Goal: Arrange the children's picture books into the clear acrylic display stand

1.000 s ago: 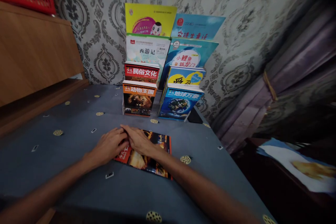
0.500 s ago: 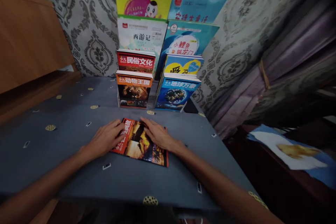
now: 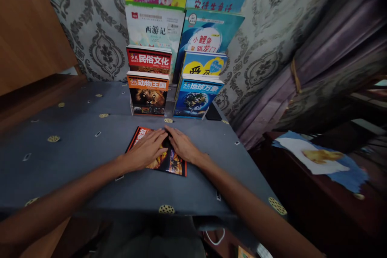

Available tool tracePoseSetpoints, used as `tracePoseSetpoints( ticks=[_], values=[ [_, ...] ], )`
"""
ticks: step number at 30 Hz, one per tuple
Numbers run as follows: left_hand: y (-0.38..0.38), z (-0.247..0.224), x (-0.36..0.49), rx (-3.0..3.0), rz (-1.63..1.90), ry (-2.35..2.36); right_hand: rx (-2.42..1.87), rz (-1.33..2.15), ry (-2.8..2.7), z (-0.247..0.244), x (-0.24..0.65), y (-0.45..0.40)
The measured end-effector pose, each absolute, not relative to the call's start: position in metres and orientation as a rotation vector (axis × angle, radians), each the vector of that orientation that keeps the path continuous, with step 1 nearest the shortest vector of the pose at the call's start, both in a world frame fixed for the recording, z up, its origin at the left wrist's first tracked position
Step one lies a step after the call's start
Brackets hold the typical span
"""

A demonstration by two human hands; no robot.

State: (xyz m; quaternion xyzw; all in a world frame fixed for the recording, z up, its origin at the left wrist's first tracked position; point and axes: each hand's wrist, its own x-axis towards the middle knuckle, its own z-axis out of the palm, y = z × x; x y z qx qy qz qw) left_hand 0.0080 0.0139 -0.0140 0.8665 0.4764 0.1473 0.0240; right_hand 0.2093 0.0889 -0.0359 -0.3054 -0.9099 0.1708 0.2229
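Note:
A book (image 3: 179,163) with a dark, golden cover and a red-orange title strip lies flat and slightly turned on the table. Across its middle rests my left hand (image 3: 147,148), palm down with the fingers stretched out, hiding much of the cover. My right hand (image 3: 183,144) lies over the book's far right part, its fingers extended. The fingertips of both hands come close together near the far edge. Neither hand grips the book.
Beyond the book, a clear stand (image 3: 171,107) holds several books in two columns, among them a lion-cover book (image 3: 148,96) and a blue globe-cover book (image 3: 196,98). A dark flat object (image 3: 213,113) lies beside it. A wooden cabinet (image 3: 30,28) stands left; a curtain (image 3: 281,84) hangs right.
My left hand has slid right from the book's left edge onto the cover, nearer my right hand. The whole view has shifted slightly, with the stand now higher in it.

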Motion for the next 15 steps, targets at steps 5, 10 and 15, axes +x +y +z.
tracePoseSetpoints(
  ticks=[5, 10, 15],
  values=[
    [0.026, -0.024, -0.015, 2.506, 0.337, 1.628, -0.879, 0.500, -2.500, -0.037, 0.210, 0.090],
    [0.027, -0.019, -0.052, 2.374, 0.381, 1.835, -0.895, 0.510, -2.506, -0.037, 0.210, 0.089],
    [0.021, -0.015, -0.051, 2.476, 0.489, 1.829, -0.871, 0.404, -2.548, -0.026, 0.209, 0.087]
  ],
)
